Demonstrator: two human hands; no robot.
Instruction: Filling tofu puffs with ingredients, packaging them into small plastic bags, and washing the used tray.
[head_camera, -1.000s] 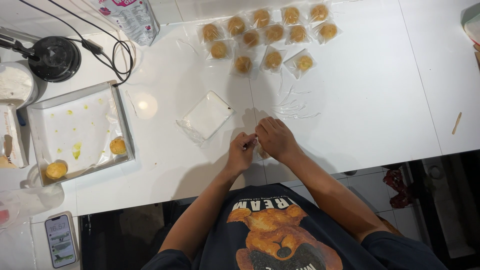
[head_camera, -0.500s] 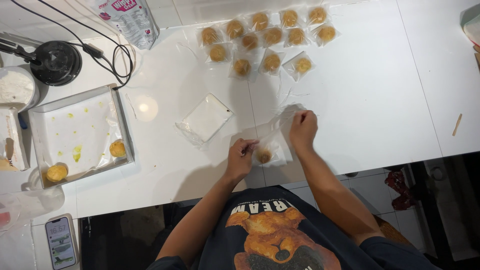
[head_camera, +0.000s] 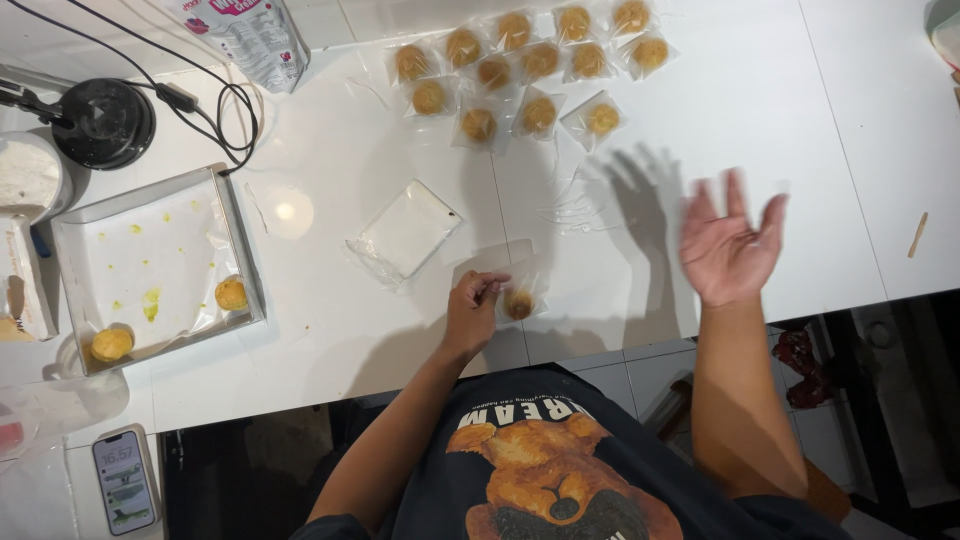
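Observation:
My left hand pinches the edge of a clear plastic bag that holds one round golden pastry, near the front edge of the white table. My right hand is lifted off to the right, palm up, fingers spread, holding nothing. A stack of empty clear bags lies just left of the bagged pastry. Several bagged pastries lie in rows at the far side of the table.
A metal tray lined with paper holds two unwrapped pastries at the left. A black round device with cables and a printed pouch stand at the back left. A phone lies at the front left. A small stick lies at the right.
My right hand let go of the bag and swung out to the right, opening wide. My left hand stayed on the bag with the pastry inside.

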